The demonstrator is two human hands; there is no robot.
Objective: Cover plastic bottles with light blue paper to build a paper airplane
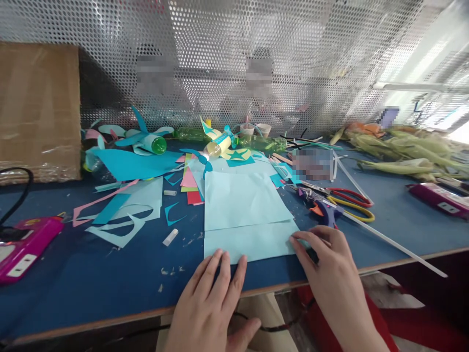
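Note:
A light blue sheet of paper (245,200) lies on the blue table in front of me, a lower strip (252,242) of the same colour along its near edge. Whether this is a fold or a second sheet, I cannot tell. My left hand (208,298) rests at the near left edge, its fingers stretched and spread, the tips on the paper. At the near right corner, my right hand (328,254) pinches the paper's edge between thumb and fingers. Just beyond that hand lie a purple glue gun (328,212) with an orange trigger and scissors (351,198) with red and yellow handles.
Paper offcuts (124,220) lie to the left, near short glue stick pieces (170,237). Bottles with paper fins (146,142) stand along the perforated metal wall. A long white stick (395,249) overhangs the front edge. Magenta power strips (32,249), cardboard (40,107) and corn husks (406,151) flank the area.

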